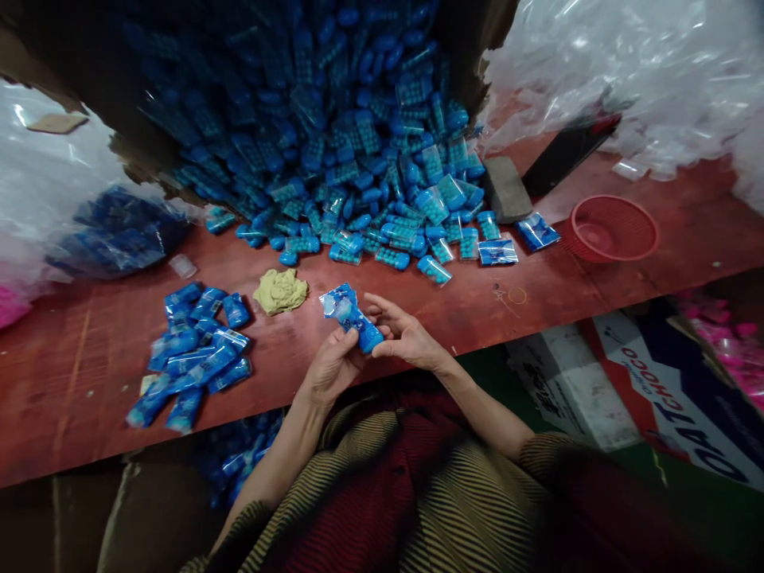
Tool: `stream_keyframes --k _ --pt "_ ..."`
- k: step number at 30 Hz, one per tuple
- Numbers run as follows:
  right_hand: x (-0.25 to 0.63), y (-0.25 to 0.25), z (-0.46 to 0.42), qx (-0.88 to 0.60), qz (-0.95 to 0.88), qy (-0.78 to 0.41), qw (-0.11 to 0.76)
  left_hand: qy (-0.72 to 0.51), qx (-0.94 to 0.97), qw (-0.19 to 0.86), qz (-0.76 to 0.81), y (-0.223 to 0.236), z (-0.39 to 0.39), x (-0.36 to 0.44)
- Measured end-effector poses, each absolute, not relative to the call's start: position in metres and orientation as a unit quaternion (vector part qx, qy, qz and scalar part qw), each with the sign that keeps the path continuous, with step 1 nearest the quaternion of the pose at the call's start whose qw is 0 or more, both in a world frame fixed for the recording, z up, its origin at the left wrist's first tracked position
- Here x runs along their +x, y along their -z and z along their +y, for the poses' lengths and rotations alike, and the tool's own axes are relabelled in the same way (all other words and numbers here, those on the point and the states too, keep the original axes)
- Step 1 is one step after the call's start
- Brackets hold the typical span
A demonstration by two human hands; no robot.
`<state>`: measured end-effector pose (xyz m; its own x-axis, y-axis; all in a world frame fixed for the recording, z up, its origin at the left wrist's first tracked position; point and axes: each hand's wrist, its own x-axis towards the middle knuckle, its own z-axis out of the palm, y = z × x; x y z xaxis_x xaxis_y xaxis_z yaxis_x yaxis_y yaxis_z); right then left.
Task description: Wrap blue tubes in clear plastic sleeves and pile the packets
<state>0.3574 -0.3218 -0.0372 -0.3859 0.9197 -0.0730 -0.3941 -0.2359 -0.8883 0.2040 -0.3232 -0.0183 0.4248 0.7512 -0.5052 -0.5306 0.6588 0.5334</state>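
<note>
In front of my body, over the table's near edge, I hold a small container in a shiny blue printed wrapper (356, 320). My left hand (334, 362) is closed on its lower left side, thumb on top. My right hand (413, 338) has its thumb at the lower end and fingers behind the packet, the index finger stretched out. The packet's far end is flat, loose film. To the left lies a pile of blue wrapped containers (196, 354). A crumpled yellow-green cloth or putty-like lump (282, 291) sits just beyond my left hand.
A torn cardboard box (493, 56) spills clear, blue-capped containers of blue beads (358, 191) onto the red table (430, 306). Flat blue wrappers (497, 252), a grey block (507, 189) and a red basket (614, 229) lie right. Plastic bags (656, 72) flank them; cartons (650, 382) stand below.
</note>
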Motion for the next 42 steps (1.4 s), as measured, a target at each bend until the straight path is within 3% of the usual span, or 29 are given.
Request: stream_keyframes --k 29,42 --pt "0.360 0.040 -0.327 -0.325 -0.411 -0.708 0.473 -0.419 0.139 0.809 0.389 0.022 -0.341 0.220" --pt "0.356 0.047 -0.325 -0.356 -0.436 -0.679 0.471 -0.375 0.153 0.819 0.408 0.012 -0.335 0.217"
